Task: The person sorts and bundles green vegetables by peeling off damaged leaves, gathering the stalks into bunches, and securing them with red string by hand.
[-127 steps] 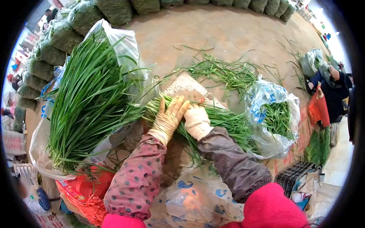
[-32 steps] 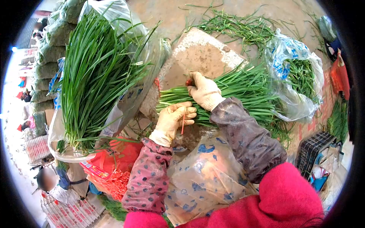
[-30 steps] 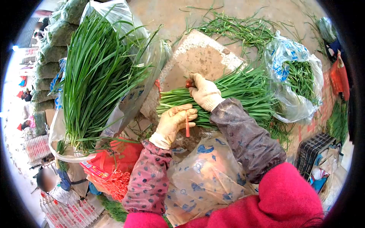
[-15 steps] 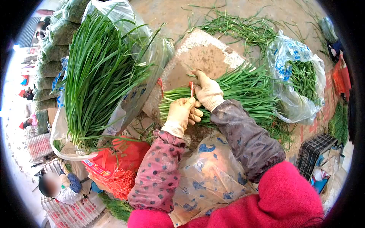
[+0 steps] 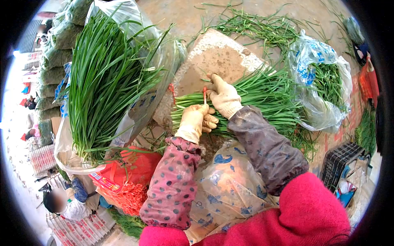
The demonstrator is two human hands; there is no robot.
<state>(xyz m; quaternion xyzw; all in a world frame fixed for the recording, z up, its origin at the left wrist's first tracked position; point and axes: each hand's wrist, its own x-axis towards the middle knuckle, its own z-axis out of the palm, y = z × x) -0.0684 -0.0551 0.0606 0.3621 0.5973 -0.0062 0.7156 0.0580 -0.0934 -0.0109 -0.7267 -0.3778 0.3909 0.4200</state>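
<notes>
A bundle of long green leafy stalks (image 5: 266, 98) lies across a dirty board (image 5: 217, 61), pale ends to the left. My left hand (image 5: 197, 122), in a yellowish glove, is closed at the near side of the pale ends, pinching a thin red tie (image 5: 205, 95) that stands up from it. Just right of it my right hand (image 5: 223, 96), in a pale glove, rests on top of the bundle with thumb and fingers bent together at the red tie. The gloves hide the tie's lower part.
A large heap of green stalks (image 5: 111, 86) stands in an open plastic bag at the left. Below it is a red bag (image 5: 135, 168) with red strips. Trimmings fill a clear bag (image 5: 326, 86) at the right, above a black crate (image 5: 340, 164). A person (image 5: 67, 203) is at the lower left.
My left hand has moved up and right, close to my right hand, and the red tie has risen from hanging below it to standing upright between them. My right hand has shifted slightly.
</notes>
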